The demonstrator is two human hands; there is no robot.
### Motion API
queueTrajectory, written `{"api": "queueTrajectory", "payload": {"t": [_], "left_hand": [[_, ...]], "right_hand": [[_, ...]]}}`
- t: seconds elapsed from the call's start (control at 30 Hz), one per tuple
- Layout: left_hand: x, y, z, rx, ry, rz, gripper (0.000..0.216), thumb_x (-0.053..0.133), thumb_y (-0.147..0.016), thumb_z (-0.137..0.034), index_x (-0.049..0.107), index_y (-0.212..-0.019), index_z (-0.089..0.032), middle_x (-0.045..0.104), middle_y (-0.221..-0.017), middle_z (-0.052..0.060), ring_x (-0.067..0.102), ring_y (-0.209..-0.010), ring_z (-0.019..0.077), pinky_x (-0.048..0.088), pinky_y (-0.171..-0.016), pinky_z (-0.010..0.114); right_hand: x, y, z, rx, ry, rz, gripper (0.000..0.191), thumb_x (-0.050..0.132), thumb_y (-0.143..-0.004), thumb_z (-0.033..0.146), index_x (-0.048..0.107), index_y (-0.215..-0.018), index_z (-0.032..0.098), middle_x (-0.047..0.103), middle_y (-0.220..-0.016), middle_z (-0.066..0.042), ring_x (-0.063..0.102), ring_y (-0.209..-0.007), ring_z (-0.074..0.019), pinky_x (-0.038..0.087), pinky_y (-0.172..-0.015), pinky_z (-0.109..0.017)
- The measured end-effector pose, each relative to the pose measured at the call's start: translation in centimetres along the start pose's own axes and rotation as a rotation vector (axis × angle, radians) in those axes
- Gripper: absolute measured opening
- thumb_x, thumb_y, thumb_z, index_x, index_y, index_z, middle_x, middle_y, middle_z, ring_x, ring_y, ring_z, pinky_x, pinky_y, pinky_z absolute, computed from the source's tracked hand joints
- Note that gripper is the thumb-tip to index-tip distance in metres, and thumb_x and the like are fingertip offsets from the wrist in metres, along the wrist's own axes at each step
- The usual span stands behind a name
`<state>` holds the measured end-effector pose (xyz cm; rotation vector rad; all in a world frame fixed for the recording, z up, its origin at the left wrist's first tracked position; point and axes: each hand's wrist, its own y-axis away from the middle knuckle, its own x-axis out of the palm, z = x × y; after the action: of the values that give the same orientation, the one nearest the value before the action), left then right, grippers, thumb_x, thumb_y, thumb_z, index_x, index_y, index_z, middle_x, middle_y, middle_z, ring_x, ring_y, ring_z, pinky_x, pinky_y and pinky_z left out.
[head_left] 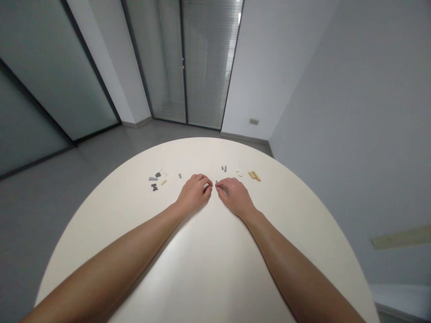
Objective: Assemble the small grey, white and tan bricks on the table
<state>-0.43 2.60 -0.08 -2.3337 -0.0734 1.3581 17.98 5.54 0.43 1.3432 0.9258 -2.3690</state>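
My left hand (195, 192) rests near the middle of the table, its fingers curled and thumb meeting fingertips. Whatever lies in that pinch, if anything, is too small to make out. Just to its right, my right hand (236, 195) is closed in a pinch, fingertips pointing toward the left hand. A tiny grey building piece (216, 182) shows at the right fingertips. The two hands are a narrow gap apart. Closest to the left hand lies a small grey piece (179, 176). Beyond the right hand lie two dark grey pieces (225, 168).
On the round white table (202, 278), left, are grey plates (153, 179), dark pieces (154, 187) and a tan piece (164, 182). To the right lie white pieces (239, 173) and tan pieces (254, 176). Glass doors (183, 67) stand behind.
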Motion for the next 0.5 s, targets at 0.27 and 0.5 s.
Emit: {"api": "queueTrajectory", "payload": {"t": [0.27,0.5], "left_hand": [[0.09,0.07,0.18,0.012,0.004,-0.012,0.016,0.053,-0.090,-0.022,0.068,-0.095,-0.021,0.067,-0.103,0.008,0.058,-0.103,0.0255,0.048,-0.095,0.042],[0.05,0.12,0.22,0.015,-0.008,-0.016,0.017,0.053,-0.090,-0.021,0.069,-0.095,-0.021,0.068,-0.104,0.008,0.058,-0.103,0.0254,0.048,-0.095,0.042]], "right_hand": [[0.08,0.06,0.25,-0.024,0.158,0.052,0.031,0.051,-0.097,0.022,0.065,-0.124,0.020,0.069,-0.126,-0.008,0.058,-0.117,-0.0259,0.043,-0.102,-0.040],[0.33,-0.54,0.74,-0.037,0.286,0.068,0.040,0.048,-0.095,0.020,0.060,-0.133,0.016,0.062,-0.137,-0.011,0.057,-0.112,-0.0308,0.044,-0.099,-0.043]]}}
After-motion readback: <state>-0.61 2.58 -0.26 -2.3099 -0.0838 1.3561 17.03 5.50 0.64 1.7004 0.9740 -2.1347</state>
